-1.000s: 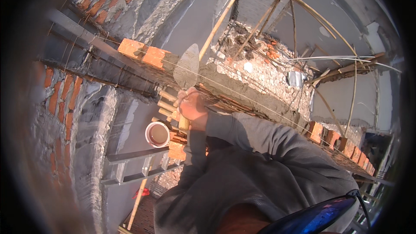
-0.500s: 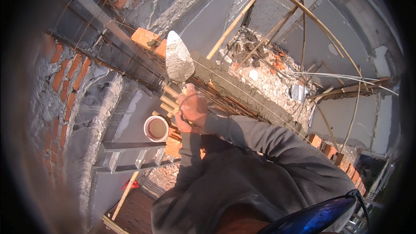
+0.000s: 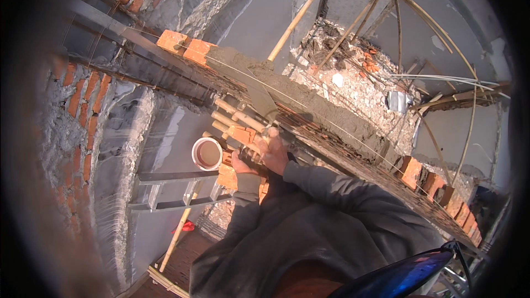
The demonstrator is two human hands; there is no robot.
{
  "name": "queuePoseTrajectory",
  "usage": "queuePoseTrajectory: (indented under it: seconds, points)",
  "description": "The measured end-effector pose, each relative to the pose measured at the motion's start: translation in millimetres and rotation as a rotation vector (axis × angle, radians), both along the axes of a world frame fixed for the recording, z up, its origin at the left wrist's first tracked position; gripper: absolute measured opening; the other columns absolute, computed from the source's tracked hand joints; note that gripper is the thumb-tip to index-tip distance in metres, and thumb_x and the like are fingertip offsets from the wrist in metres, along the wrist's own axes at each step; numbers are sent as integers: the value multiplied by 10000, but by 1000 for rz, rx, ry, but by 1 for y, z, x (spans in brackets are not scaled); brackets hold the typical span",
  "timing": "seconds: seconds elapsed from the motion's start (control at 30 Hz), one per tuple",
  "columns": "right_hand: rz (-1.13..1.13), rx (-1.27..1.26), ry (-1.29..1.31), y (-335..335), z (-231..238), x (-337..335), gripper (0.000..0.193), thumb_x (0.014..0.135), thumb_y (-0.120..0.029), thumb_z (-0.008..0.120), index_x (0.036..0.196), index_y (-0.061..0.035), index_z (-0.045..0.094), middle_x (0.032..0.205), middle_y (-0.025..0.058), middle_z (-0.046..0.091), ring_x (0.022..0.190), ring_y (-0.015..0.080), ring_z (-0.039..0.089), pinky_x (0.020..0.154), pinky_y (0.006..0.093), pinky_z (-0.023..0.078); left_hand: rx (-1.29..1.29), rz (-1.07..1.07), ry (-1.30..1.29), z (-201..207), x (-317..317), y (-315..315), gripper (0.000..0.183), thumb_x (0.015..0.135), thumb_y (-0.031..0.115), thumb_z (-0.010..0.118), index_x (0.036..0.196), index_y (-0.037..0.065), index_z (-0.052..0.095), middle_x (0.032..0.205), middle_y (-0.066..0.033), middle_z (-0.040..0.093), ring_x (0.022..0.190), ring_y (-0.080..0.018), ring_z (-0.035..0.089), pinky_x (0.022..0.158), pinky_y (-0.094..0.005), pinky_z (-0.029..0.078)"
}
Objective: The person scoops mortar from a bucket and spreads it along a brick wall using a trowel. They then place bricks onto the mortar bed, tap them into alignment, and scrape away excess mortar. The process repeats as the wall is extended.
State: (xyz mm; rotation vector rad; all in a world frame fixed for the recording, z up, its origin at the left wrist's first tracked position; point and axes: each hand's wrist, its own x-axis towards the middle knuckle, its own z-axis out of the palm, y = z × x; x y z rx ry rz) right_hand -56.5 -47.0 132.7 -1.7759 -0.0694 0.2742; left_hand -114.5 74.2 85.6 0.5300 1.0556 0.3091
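Here, right hand (image 3: 274, 153) reaching forward, grip wrapped around trowel (image 3: 261, 102), left hand (image 3: 245, 164) close beside, its grip unclear.

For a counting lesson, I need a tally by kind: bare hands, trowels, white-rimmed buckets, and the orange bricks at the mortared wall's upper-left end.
Bare hands: 2 (left hand, right hand)
Trowel: 1
White-rimmed bucket: 1
Orange end bricks: 2
Total: 6

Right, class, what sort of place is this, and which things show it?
Probably a building site: grey mortar spread in a long strip, orange bricks at either end of it, and bamboo poles nearby.
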Motion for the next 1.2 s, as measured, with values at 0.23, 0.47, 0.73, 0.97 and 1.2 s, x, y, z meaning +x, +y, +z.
queuePoseTrajectory:
  seconds: [0.23, 0.47, 0.73, 0.97, 1.2]
  points:
    - [101, -181, -15, -172, 48, -81, 225, 1046, -190, 653, 1134, -18, 537, 875, 147, 631, 753, 270, 620, 675, 421, 487, 104, -16, 199, 11, -10, -38, 263, 974, 360, 593, 1088, 145, 695, 998, -40, 693, 879, -226, 673, 716, -462, 556]
    - [586, -196, 126, -239, 205, -57, 372, 1022, -216, 649, 1306, 13, 580, 982, 213, 709, 918, 406, 690, 803, 478, 528, 38, -190, 83, 6, -19, -71, 273, 976, 367, 620, 1142, 155, 662, 1046, -38, 687, 910, -237, 682, 693, -445, 563]
    - [318, -75, -296, -265, 374, 23, 368, 1135, -245, 525, 1347, 17, 675, 850, 63, 692, 622, 104, 604, 632, 266, 514, 15, -208, 76, -22, -19, -52, 325, 958, 341, 627, 1208, 135, 641, 1055, -74, 711, 928, -274, 724, 738, -480, 626]
    - [600, -1080, 107, -324, 346, 145, 313, 1004, -245, 758, 875, 16, 641, 659, 40, 587, 540, 136, 590, 492, 318, 496, 118, -300, 239, -116, -80, 25, 154, 909, 164, 691, 1018, 56, 700, 965, -81, 686, 730, -211, 662, 554, -400, 590]
    - [517, -764, 886, -333, 297, 167, 283, 970, -261, 738, 1115, -23, 689, 773, 80, 671, 632, 165, 681, 481, 323, 561, 73, -159, 463, -151, -253, 85, 255, 939, 219, 678, 1166, 104, 675, 1047, -63, 636, 895, -247, 617, 681, -460, 513]
